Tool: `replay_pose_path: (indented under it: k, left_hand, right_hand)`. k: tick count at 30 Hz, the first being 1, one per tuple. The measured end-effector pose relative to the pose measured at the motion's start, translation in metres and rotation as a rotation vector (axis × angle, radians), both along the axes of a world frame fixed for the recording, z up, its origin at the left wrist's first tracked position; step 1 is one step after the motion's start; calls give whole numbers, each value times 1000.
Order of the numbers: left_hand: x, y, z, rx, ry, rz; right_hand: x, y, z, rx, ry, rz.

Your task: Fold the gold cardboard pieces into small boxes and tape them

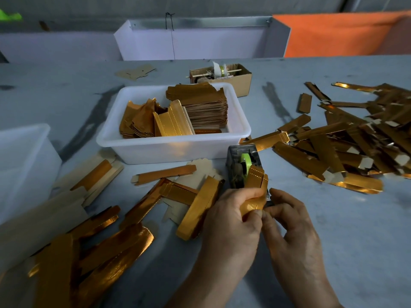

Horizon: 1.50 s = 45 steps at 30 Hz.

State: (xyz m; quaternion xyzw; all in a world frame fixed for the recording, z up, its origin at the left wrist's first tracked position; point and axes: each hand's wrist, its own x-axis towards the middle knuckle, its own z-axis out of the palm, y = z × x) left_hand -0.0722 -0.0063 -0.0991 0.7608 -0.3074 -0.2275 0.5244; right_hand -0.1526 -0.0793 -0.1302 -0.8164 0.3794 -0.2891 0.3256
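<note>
Head view: your left hand (231,216) grips a folded gold cardboard box (255,185), fingers curled round its lower end, its upper end standing just in front of the dark tape dispenser with a green roll (242,165). Your right hand (289,221) pinches at that box's near end, fingertips touching the left thumb — what lies between them is too small to tell. Flat gold pieces (106,241) lie left on the grey table (333,241); finished long gold boxes (347,145) pile right. Behind sits a white plastic tub (169,147) of stacked blanks. No writing is legible.
</note>
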Motion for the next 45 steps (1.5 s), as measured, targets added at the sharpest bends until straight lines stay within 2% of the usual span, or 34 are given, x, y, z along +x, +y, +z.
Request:
replay_pose_path:
  k: [4, 6, 9, 12, 14, 17, 22, 27, 31, 36, 42, 45]
  left_hand:
    - [-2, 0, 2, 56, -73, 6]
    - [-1, 1, 3, 45, 11, 7]
    - [2, 4, 7, -21, 247, 12]
    - [4, 12, 10, -83, 391, 42]
    - [4, 17, 13, -127, 445, 57]
    - [3, 22, 16, -159, 460, 71]
    - [-1, 27, 19, -158, 334, 42]
    - [-3, 31, 23, -165, 211, 10]
    - [-3, 32, 26, -151, 172, 13]
    - [-6, 32, 26, -146, 92, 8]
    - [-11, 31, 29, -91, -144, 22]
    - [-14, 31, 29, -48, -263, 32]
  right_hand:
    - [2, -2, 6, -91, 68, 21]
    - [-3, -6, 13, 36, 25, 17]
    - [-17, -14, 28, 358, -131, -13]
    - [-30, -21, 42, 613, -228, 26]
    - [-36, -23, 51, 707, -223, 93]
    - [-38, -24, 66, 718, -157, 221]
    - [-24, -15, 88, 612, -113, 432]
    - [-13, -8, 94, 525, -110, 494]
    - [-10, -8, 91, 383, -39, 474]
    - [-8, -9, 85, 399, -50, 397]
    - [-5, -9, 81, 390, -32, 347]
    - [-4, -8, 81, 365, 36, 309]
